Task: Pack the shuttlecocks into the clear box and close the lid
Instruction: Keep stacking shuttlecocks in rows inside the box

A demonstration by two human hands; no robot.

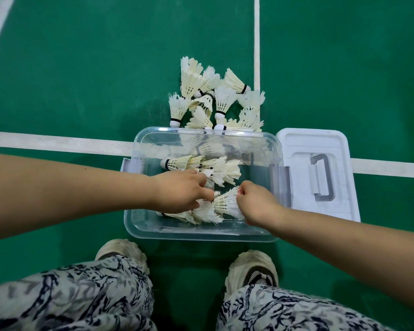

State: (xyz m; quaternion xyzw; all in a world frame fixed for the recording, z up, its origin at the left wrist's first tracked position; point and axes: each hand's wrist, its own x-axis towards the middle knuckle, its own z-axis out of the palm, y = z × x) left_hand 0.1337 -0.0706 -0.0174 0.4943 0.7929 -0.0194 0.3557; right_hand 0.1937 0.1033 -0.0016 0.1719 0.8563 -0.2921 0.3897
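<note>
The clear box (pixel 139 225) stands open on the green floor in front of my feet. Several white feather shuttlecocks lie inside it (pixel 215 168). A pile of several more shuttlecocks (pixel 215 99) lies on the floor just beyond the box's far rim. My left hand (pixel 179 191) is inside the box, fingers curled over shuttlecocks near the middle. My right hand (pixel 256 201) is also inside, gripping a shuttlecock (pixel 226 201) by its feathers. The white lid (pixel 296 144) with a grey handle (pixel 320 177) lies flat on the floor to the right of the box.
White court lines (pixel 58 142) cross the floor, one running under the box and one (pixel 256 44) leading away behind the pile. My two light shoes (pixel 122 249) and patterned trouser legs are just in front of the box's near edge.
</note>
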